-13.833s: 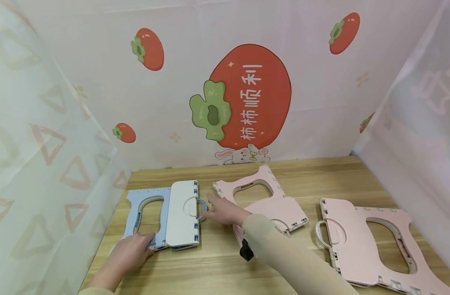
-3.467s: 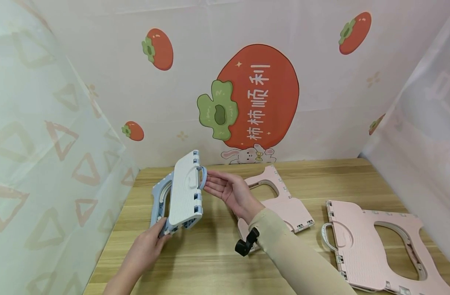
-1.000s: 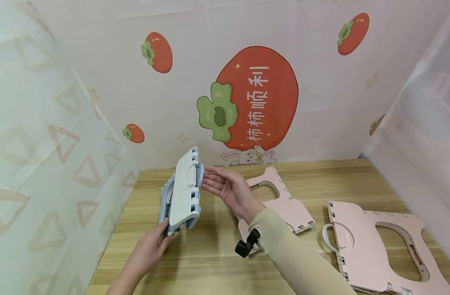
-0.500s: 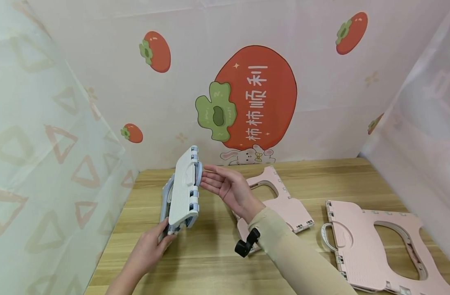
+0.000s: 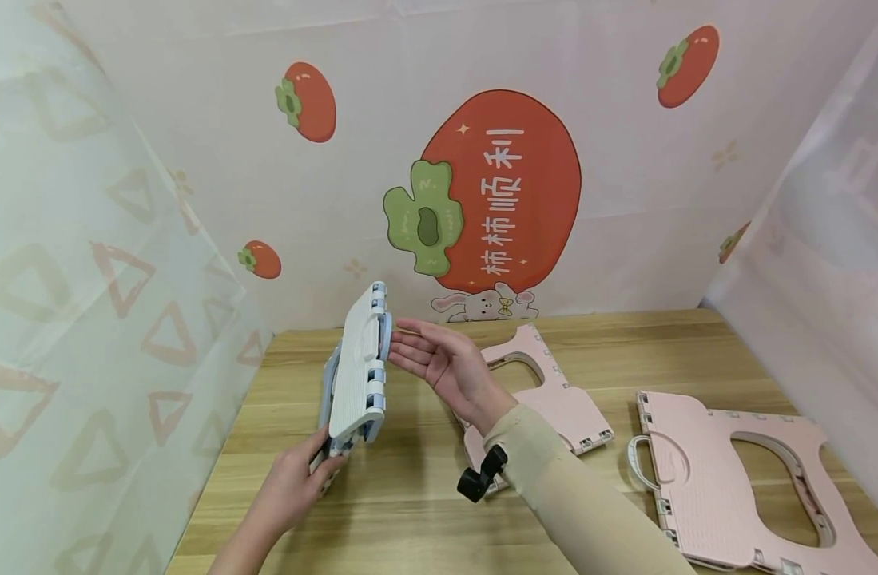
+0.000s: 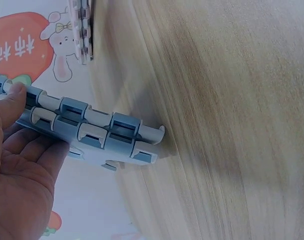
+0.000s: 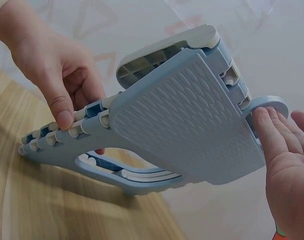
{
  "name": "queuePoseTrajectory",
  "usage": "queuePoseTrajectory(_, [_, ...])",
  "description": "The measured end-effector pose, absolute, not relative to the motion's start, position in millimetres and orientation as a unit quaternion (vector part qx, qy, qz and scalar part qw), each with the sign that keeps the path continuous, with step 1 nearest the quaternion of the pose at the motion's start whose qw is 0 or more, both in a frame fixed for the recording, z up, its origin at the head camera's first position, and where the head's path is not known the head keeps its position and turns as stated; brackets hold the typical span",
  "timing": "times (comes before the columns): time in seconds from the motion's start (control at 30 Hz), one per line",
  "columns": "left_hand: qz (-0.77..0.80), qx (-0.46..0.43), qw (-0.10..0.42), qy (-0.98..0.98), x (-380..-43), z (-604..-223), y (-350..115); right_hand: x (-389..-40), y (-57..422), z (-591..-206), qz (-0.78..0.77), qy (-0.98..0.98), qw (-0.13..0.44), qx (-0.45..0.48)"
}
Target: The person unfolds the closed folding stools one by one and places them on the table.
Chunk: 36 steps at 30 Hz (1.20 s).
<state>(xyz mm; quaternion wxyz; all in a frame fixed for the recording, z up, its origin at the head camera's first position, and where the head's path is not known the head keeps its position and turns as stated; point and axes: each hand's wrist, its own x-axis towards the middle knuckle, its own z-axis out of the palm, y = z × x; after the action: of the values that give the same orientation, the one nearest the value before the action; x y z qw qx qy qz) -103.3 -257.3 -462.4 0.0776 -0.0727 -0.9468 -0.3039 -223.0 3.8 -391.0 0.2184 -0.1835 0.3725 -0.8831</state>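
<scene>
Gripped at a notched side edge by the thumb and curled fingers of the left hand point(image 5: 291, 481), a blue-and-white stool point(image 5: 355, 371) is held tilted over the table point(image 5: 388, 523); its handle point(image 5: 387, 337) is touched by the nearly straight fingers of the right hand point(image 5: 456, 374). Compared with a second ago, it is turned slightly more edge-on to the head view. Since it is still folded, only its angle is judged to be changed.
</scene>
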Motion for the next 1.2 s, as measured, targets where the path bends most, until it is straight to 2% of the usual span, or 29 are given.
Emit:
queuePoseTrajectory(0.33, [-0.344,-0.048,0.041,-0.937,-104.1,-461.9,-255.1,-221.3,3.4,-386.6,-0.881,0.367,0.225,-0.194])
queuePoseTrajectory(0.7, [-0.367,-0.047,0.053,-0.927,-103.9,-461.5,-251.6,-220.9,2.9,-382.9,-0.878,0.368,0.226,-0.206])
queuePoseTrajectory(1.2, [-0.405,-0.028,0.036,-0.913,-106.9,-464.7,-248.4,-220.5,0.7,-378.7,-0.880,0.360,0.229,-0.207])
